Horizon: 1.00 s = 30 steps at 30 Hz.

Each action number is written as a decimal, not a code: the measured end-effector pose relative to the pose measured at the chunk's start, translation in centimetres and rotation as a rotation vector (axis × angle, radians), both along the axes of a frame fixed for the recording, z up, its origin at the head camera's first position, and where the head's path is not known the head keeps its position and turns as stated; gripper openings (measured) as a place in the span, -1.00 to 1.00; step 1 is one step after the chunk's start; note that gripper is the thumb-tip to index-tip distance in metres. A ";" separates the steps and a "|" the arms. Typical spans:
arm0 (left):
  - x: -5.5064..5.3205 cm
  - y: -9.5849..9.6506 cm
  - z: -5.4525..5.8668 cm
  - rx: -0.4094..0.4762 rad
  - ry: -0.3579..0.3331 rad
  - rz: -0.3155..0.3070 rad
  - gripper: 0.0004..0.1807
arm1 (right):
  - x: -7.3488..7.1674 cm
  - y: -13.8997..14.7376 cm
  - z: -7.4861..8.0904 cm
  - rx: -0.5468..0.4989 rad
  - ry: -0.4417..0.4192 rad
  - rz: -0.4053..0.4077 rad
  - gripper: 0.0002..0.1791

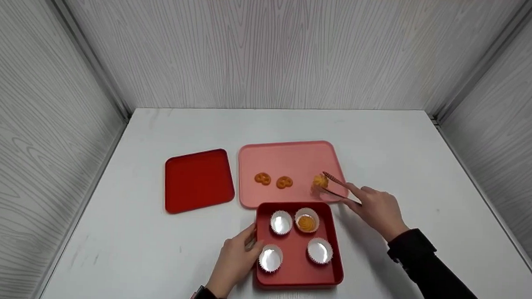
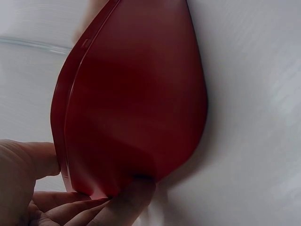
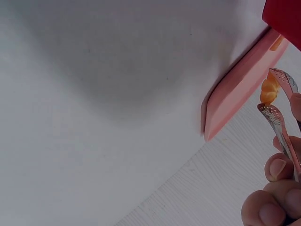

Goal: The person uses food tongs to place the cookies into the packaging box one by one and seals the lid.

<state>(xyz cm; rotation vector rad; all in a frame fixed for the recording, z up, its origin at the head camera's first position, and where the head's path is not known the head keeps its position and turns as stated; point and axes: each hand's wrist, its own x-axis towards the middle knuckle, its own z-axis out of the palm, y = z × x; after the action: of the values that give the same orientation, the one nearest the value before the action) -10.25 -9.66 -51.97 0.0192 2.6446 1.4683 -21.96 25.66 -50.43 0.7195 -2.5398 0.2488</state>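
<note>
My right hand (image 1: 379,212) holds metal tongs (image 1: 334,179) over the right part of a pink tray (image 1: 288,154). Between their perforated tips is a yellow swirl cookie (image 3: 269,90); whether it is clear of the tray I cannot tell. Two pretzel-shaped cookies (image 1: 284,182) lie on the same tray. Nearer to me stands a red box (image 1: 292,274) with several fluted cups (image 1: 320,251) inside; its back right cup contains another swirl cookie (image 1: 306,223). My left hand (image 1: 235,255) grips the box's left side, thumb at the rim and fingers against the wall.
A dark red lid or shallow tray (image 1: 199,181) lies on the white table (image 1: 126,233), left of the pink tray. The box's back edge comes close to the pink tray's front edge. Grey wood-grain panels (image 1: 274,52) enclose the table at the back and both sides.
</note>
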 end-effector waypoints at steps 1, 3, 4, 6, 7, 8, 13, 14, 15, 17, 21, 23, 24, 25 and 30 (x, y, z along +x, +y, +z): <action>0.0 0.0 0.0 0.001 -0.001 0.000 -0.39 | 0.1 -0.1 0.1 -0.002 0.008 0.002 -0.46; 0.0 0.0 0.0 0.000 -0.002 0.001 -0.39 | 0.4 -0.2 0.4 -0.006 0.023 0.009 -0.45; 0.0 0.0 0.1 0.000 0.001 0.001 -0.39 | 0.6 -0.3 0.5 -0.006 0.034 0.016 -0.44; 0.0 0.1 0.1 0.002 0.002 0.001 -0.39 | 1.0 -0.4 0.7 -0.004 0.064 0.034 -0.43; 0.0 0.1 0.1 0.002 0.005 0.000 -0.39 | 1.2 -0.4 0.8 -0.001 0.083 0.046 -0.42; 0.0 0.1 0.1 0.002 0.007 0.000 -0.39 | 1.3 -0.5 0.9 0.002 0.103 0.060 -0.41; 0.0 0.0 -0.1 0.005 0.012 -0.005 -0.39 | 2.3 -1.1 1.5 0.006 0.185 0.128 -0.35; 0.0 0.0 -0.1 0.006 0.012 -0.006 -0.38 | 2.5 -1.3 1.6 0.003 0.192 0.142 -0.34; 0.0 0.0 -0.1 0.007 0.012 -0.006 -0.38 | 2.7 -1.4 1.7 0.000 0.199 0.157 -0.33; 0.0 0.0 -0.1 0.007 0.012 -0.005 -0.38 | 3.1 -1.7 1.9 -0.011 0.203 0.189 -0.32; -0.1 0.1 -0.1 0.004 0.007 0.003 -0.39 | 3.8 -2.5 2.3 -0.034 0.194 0.261 -0.38; -0.1 0.1 -0.1 0.004 -0.008 0.011 -0.39 | 4.2 -2.9 2.3 -0.044 0.186 0.296 -0.45; -0.2 0.1 -0.1 0.004 -0.016 0.014 -0.39 | 4.4 -3.1 2.3 -0.047 0.181 0.312 -0.47; -0.2 0.1 0.0 0.004 -0.022 0.015 -0.39 | 4.5 -3.3 2.3 -0.050 0.175 0.329 -0.49; -0.3 0.2 0.1 0.003 -0.050 0.012 -0.38 | 5.1 -4.1 1.8 -0.034 0.142 0.373 -0.46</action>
<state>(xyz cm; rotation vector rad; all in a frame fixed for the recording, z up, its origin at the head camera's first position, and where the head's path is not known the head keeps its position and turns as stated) -10.52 -9.50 -51.87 -0.0335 2.6076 1.4562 -16.85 21.55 -48.64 1.1528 -2.2492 0.3501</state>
